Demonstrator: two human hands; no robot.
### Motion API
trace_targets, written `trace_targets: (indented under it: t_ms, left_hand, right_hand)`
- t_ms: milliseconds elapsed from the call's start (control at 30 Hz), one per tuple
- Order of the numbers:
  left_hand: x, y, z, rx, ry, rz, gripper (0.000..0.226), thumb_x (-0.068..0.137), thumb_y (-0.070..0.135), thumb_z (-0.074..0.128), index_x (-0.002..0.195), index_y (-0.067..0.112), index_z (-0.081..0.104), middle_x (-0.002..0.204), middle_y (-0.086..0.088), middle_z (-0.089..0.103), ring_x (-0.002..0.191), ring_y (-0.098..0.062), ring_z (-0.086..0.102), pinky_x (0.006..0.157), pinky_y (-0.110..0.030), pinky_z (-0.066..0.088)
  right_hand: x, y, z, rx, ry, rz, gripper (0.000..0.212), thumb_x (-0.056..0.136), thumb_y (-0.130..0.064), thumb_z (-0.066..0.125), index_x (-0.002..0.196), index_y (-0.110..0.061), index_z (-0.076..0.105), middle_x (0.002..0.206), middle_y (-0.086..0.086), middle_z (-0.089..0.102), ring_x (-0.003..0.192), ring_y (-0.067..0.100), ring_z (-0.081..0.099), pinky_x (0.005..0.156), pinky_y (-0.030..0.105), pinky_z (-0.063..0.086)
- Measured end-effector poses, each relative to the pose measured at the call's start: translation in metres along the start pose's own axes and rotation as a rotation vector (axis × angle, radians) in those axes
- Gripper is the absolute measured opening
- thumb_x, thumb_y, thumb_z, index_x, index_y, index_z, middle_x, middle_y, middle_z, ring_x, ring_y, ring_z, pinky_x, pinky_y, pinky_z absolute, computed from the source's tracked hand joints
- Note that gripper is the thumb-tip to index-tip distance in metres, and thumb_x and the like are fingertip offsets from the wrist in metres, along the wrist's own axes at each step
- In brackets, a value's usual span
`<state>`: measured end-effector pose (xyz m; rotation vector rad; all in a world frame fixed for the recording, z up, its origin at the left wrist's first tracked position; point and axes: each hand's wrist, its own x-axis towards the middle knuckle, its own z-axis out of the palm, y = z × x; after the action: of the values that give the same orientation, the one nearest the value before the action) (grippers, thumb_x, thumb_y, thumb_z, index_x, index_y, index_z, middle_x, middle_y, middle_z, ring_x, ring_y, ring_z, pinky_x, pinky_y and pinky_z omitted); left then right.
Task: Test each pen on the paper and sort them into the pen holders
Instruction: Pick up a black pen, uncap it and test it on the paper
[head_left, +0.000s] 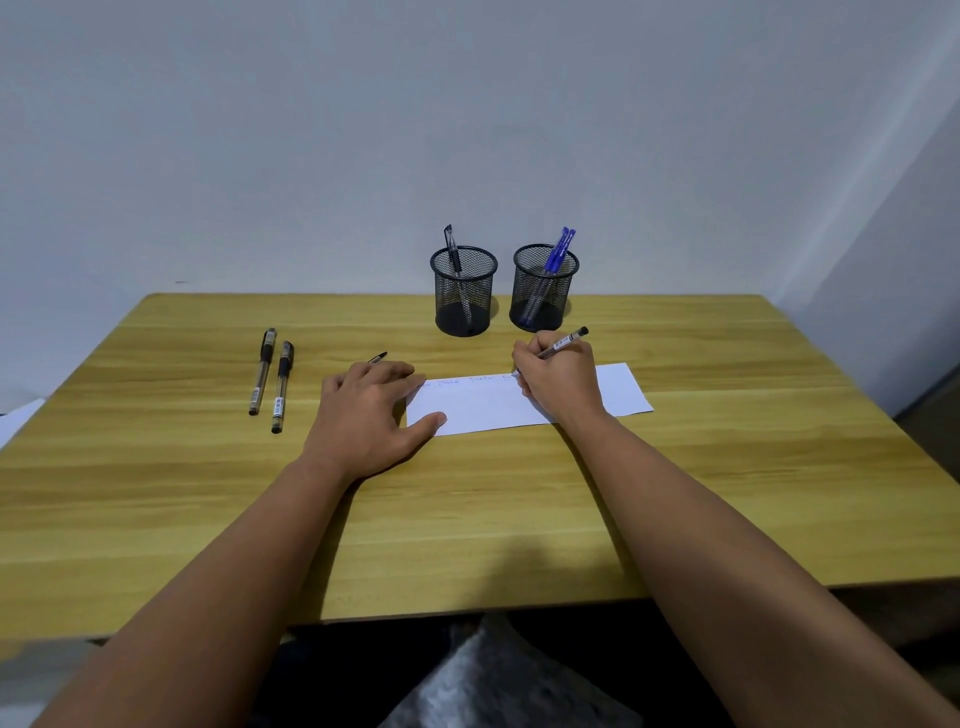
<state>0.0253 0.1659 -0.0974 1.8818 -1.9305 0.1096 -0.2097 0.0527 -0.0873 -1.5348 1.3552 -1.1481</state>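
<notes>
Pale wall (467, 130) behind, wooden table (519, 493) under my arms, and only the head camera to go by.

My right hand (558, 382) is curled round a black pen (563, 344) in a writing grip, tip down on the far edge of the paper (493, 405), near faint scribbles. The barrel slants up and back out of my fingers (524, 358), its end pointing toward the right holder (544, 288), which has blue pens (558, 252) in it. The left holder (463, 291) holds one black pen (452, 249).

My left hand (371, 415) lies flat and spread, fingers straight, thumb (428, 422) and fingertips pressing the paper's left end. A small dark piece (378, 357), probably this pen's cap, lies just beyond those fingers; I cannot tell for sure. Two more black pens (270, 376) lie side by side on the table, well apart to the left, untested by the look of it.

Risks as I judge them: the tip is right at the paper's far edge, so a stroke could run onto the wood. If my left hand eases off, the paper may slide. The marks look faint, so I could misread the ink colour and drop the pen in the wrong holder. The holders stand near each other, and a careless reach could tip one over.
</notes>
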Motion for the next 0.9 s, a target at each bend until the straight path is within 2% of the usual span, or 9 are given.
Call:
trace_targets:
  t_ms: [100,233,367,500,600,667,733,900]
  left_hand:
    - [-0.0004,-0.0002,0.0006,-0.009,0.005,-0.001,0.062,0.082,0.075,0.051,0.13,0.038,0.065,0.138,0.014,0.058,0.132,-0.017,0.045,0.1,-0.045,0.032]
    - [-0.0006,-0.0008,0.0007,-0.005,0.005,-0.003,0.063,0.082,0.075,0.05,0.13,0.038,0.065,0.138,0.014,0.058,0.132,-0.017,0.044,0.101,-0.046,0.033]
    - [0.0003,-0.0004,0.0011,-0.004,0.0,-0.005,0.063,0.082,0.076,0.05,0.13,0.039,0.065,0.138,0.015,0.057,0.132,-0.016,0.044,0.101,-0.045,0.032]
    - [-0.0003,-0.0001,0.0014,-0.006,0.006,-0.001,0.062,0.082,0.075,0.051,0.13,0.038,0.065,0.138,0.015,0.058,0.132,-0.016,0.044,0.101,-0.045,0.032]
    - [0.0003,0.0001,0.0018,-0.008,0.001,-0.005,0.063,0.082,0.076,0.05,0.13,0.038,0.065,0.139,0.015,0.057,0.132,-0.016,0.043,0.102,-0.045,0.032]
    - [0.0008,0.0,0.0014,-0.006,-0.001,-0.004,0.064,0.082,0.076,0.049,0.131,0.038,0.065,0.139,0.015,0.057,0.132,-0.016,0.043,0.102,-0.045,0.032]
    - [0.0009,0.0,0.0011,-0.004,-0.003,-0.002,0.064,0.082,0.076,0.049,0.131,0.038,0.064,0.14,0.014,0.057,0.133,-0.017,0.043,0.102,-0.046,0.032]
    - [0.0013,0.0003,0.0009,0.005,-0.007,-0.002,0.064,0.083,0.076,0.048,0.132,0.037,0.064,0.14,0.014,0.057,0.134,-0.016,0.042,0.102,-0.046,0.032]
  right_hand:
    - [0.0002,0.0006,0.0001,0.035,0.003,0.034,0.037,0.095,-0.014,0.066,0.068,0.001,0.045,0.061,0.019,0.052,0.059,0.027,0.062,0.058,0.038,0.054]
    - [0.0009,0.0014,0.0009,0.035,0.004,0.03,0.038,0.095,-0.014,0.066,0.066,0.0,0.044,0.06,0.014,0.053,0.058,0.026,0.061,0.056,0.036,0.053]
    - [0.0024,0.0033,0.0008,0.056,0.036,0.033,0.034,0.094,-0.012,0.064,0.078,0.011,0.044,0.064,0.016,0.05,0.06,0.025,0.06,0.056,0.037,0.053]
    - [0.0059,0.0065,0.0013,0.004,0.03,-0.003,0.035,0.089,-0.017,0.067,0.072,0.005,0.045,0.065,0.024,0.049,0.061,0.023,0.057,0.058,0.039,0.054]
    - [0.0068,0.0075,0.0018,-0.038,0.041,-0.034,0.038,0.087,-0.025,0.066,0.072,0.003,0.046,0.074,0.032,0.052,0.064,0.024,0.053,0.055,0.046,0.057]
    - [0.0066,0.0069,0.0021,-0.05,0.054,-0.045,0.038,0.087,-0.025,0.065,0.072,0.003,0.044,0.074,0.032,0.05,0.063,0.024,0.049,0.055,0.043,0.054]
    - [0.0065,0.0063,0.0015,-0.048,0.065,-0.052,0.037,0.087,-0.023,0.064,0.07,0.002,0.042,0.069,0.03,0.047,0.062,0.024,0.045,0.057,0.038,0.049]
    - [0.0056,0.0052,0.0001,-0.063,0.062,-0.056,0.038,0.091,-0.015,0.063,0.068,0.0,0.038,0.062,0.011,0.039,0.061,0.024,0.04,0.056,0.034,0.041]
